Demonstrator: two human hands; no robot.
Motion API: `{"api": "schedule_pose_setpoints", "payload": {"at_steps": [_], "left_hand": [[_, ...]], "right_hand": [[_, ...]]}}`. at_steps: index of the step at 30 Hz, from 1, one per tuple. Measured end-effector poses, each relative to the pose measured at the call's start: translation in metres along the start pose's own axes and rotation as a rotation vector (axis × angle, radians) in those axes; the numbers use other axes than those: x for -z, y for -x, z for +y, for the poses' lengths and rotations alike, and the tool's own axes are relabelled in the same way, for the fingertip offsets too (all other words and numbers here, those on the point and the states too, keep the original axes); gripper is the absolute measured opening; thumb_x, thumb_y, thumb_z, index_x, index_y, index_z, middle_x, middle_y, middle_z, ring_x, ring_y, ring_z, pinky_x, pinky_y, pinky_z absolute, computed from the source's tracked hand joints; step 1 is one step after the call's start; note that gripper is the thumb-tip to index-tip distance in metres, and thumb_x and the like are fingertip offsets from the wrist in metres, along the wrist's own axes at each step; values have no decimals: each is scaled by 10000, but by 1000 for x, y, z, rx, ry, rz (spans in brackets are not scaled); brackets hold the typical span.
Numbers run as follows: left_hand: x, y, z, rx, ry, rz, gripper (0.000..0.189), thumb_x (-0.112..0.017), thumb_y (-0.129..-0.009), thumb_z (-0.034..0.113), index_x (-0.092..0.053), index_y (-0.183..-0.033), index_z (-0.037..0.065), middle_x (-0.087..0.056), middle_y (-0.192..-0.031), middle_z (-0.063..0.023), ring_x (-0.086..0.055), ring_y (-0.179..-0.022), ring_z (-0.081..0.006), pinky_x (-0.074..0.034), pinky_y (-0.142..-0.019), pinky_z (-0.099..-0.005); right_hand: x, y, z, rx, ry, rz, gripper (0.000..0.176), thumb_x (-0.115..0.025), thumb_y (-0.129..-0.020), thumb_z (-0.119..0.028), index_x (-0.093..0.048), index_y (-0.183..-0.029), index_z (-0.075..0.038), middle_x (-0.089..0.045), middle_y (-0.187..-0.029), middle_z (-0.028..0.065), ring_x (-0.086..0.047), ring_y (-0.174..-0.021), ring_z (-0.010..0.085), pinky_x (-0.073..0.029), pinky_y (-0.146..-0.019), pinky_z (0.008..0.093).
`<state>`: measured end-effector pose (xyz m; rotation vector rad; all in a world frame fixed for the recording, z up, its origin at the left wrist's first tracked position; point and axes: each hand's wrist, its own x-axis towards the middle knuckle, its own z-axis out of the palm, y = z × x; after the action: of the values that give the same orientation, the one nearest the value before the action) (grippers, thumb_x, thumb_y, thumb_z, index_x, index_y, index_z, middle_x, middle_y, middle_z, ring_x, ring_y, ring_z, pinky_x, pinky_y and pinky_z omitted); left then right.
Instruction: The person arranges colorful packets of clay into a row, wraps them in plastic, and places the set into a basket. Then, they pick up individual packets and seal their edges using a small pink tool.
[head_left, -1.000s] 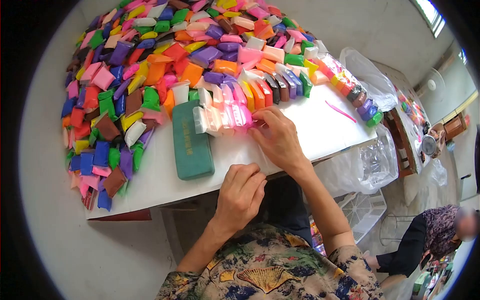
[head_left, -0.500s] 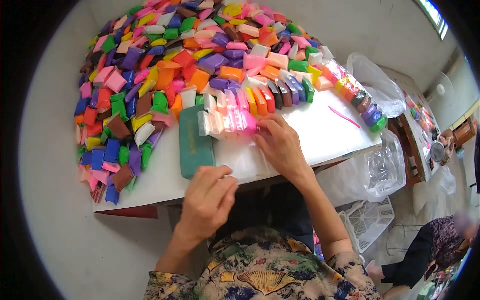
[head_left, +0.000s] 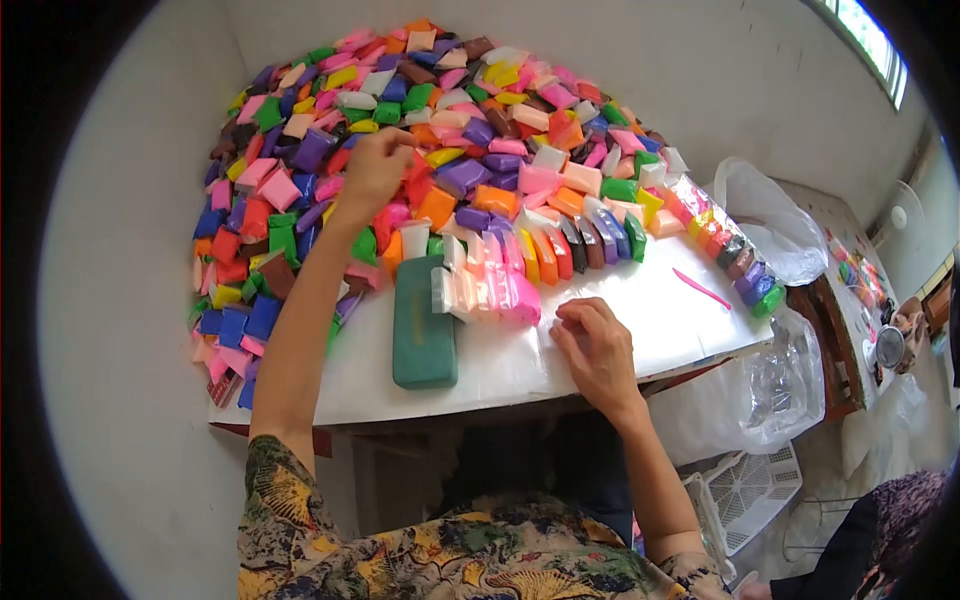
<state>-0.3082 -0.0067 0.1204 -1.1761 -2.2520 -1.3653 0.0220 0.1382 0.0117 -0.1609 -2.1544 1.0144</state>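
Observation:
My left hand reaches over the pile of small coloured packets, its bent fingers just above a red packet; nothing is visibly held. My right hand rests at the table's front, fingers loosely bent and the thumb apart, holding nothing. To its left lies a clear plastic sleeve of pale and pink packets, one end on a green oblong case. Behind the sleeve, a leaning row of packets runs from yellow through black to green.
A filled clear sleeve of coloured packets lies at the table's right end, near a thin pink stick. Clear plastic bags hang by the table's right side, above a white basket. Another person's dark sleeve shows at lower right.
My left hand has moved from the front edge, beside the green case, up and away onto the packet pile. My right hand has come off the sleeve's pink end and drawn back slightly.

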Motion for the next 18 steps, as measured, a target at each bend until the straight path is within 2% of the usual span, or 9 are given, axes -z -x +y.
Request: {"api": "schedule_pose_setpoints", "payload": {"at_steps": [3,6,9,11,15,18], "left_hand": [[-30,-23,-21,-378,-485,-9,261,-639,-837,179,-698,-935,-55,-715,-879,-169,-683,-832,-340,-539,-779,-431],[-55,-41,-25,-225,-681,-75,247,-641,-806,193,-721,-896,-23,-717,-944,-207,-666,-942,-394,-527,-847,-484],[-71,-49,-33,-177,-855,-86,235,-641,-804,189,-734,-912,2,-716,-975,-217,-660,-988,-384,-524,-869,-491],[-73,-54,-31,-192,-881,-100,230,-636,-806,186,-738,-916,11,-720,-969,-208,-671,-950,-380,-529,-853,-497],[-66,-63,-25,-181,-920,-168,243,-611,-836,203,-742,-915,14,-729,-941,-183,-695,-845,-351,-553,-788,-463],[-51,-60,-6,-250,-638,-37,245,-608,-871,205,-727,-895,-8,-732,-931,-179,-698,-766,-329,-548,-700,-454]], "right_hand": [[1,-1,-2,-14,-23,-9,158,-688,-875,-55,-641,-991,42,-647,-996,169,-686,-822,287,-550,-758,361],[3,-4,-3,-30,-38,-23,140,-684,-879,-45,-643,-978,46,-649,-986,165,-688,-824,281,-551,-759,352],[6,-4,-5,-63,-75,-26,121,-685,-879,-36,-655,-965,43,-660,-978,151,-687,-827,257,-546,-759,333],[6,-5,-6,-93,-102,-16,110,-697,-869,-25,-676,-960,34,-678,-978,128,-685,-831,217,-538,-762,308],[5,-3,-5,-50,-93,8,98,-687,-873,-16,-667,-956,33,-671,-963,133,-686,-824,236,-540,-750,321],[4,-3,-3,3,-56,36,92,-665,-886,-10,-650,-960,43,-657,-952,151,-683,-796,259,-544,-718,339]]}}
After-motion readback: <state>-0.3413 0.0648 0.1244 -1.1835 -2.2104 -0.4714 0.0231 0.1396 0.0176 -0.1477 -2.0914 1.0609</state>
